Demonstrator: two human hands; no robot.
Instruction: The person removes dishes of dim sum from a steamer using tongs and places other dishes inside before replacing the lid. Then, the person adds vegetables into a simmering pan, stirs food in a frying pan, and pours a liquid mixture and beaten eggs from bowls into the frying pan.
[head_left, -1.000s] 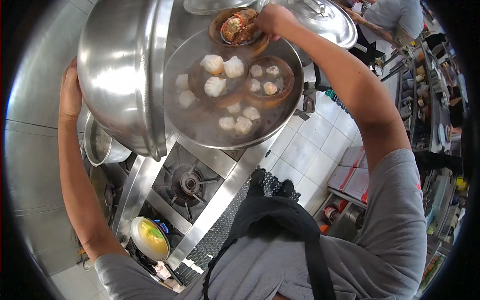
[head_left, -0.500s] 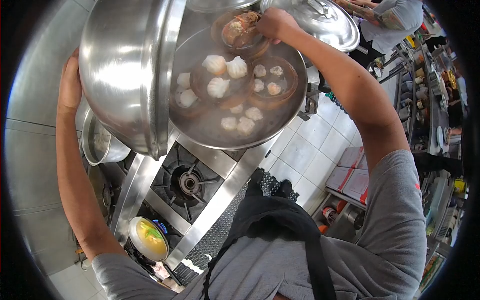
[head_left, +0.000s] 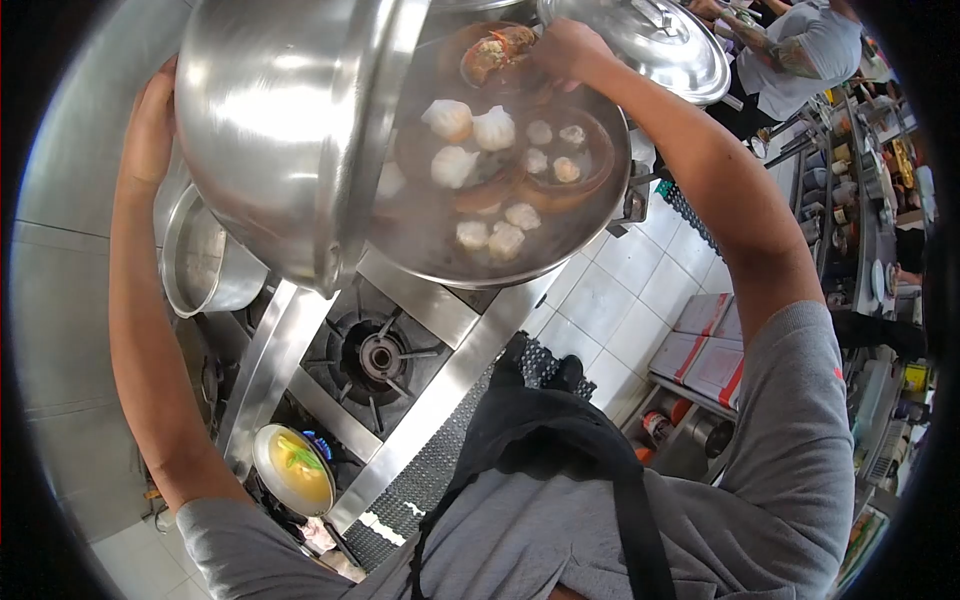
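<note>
My left hand (head_left: 150, 125) holds a large domed steel lid (head_left: 270, 130) tilted up on its side; its fingertips are hidden behind the dome. Under the lid's edge is a wide steaming pan (head_left: 590, 235). My right hand (head_left: 570, 52) grips the right side of a round steamer basket (head_left: 450, 55) at the pan's far side. Reddish shell-like food (head_left: 497, 55) sits in that basket. White pleated dumplings (head_left: 454, 167) fill a nearer basket, and small dumplings (head_left: 566, 170) lie in another basket (head_left: 604, 150) to the right. More pale dumplings (head_left: 506, 240) sit at the front, blurred by steam.
A second steel lid (head_left: 660, 45) lies beyond my right hand. To the left stands a metal pot (head_left: 205, 255). Nearer are a burner (head_left: 380, 352) and a pan of yellow liquid (head_left: 295, 470) by a blue flame. A co-worker (head_left: 800, 50) stands far right.
The big lid and the steaming pan have shifted right in view, and the lid now covers more of the pan's left side. Steam looks thicker. My right hand stays at the basket with the reddish food.
</note>
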